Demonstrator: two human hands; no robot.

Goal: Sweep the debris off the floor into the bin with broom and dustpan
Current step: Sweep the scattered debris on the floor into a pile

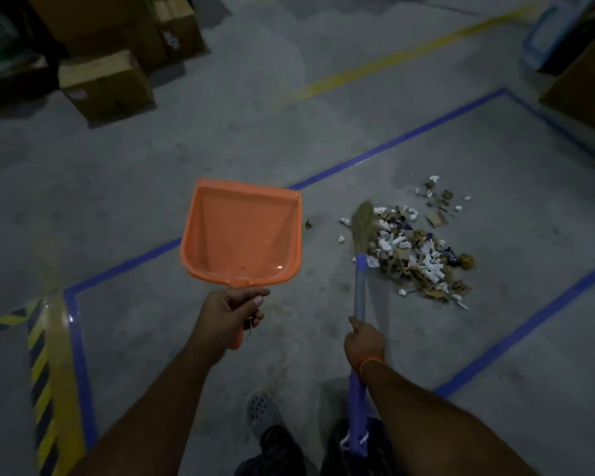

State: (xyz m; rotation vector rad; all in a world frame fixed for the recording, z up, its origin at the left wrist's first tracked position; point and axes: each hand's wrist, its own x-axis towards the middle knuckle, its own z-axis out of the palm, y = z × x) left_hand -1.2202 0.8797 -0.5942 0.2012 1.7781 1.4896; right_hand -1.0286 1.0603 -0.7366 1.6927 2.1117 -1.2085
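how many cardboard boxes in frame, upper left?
3 clear: a small box in front, a large box behind it, another beside that. Dark clutter at the far left may hide more.

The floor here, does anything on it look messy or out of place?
Yes. A heap of torn paper and cardboard scraps lies inside the blue tape lines, with stray bits scattered around it. The broom touches its left edge; the dustpan looks empty.
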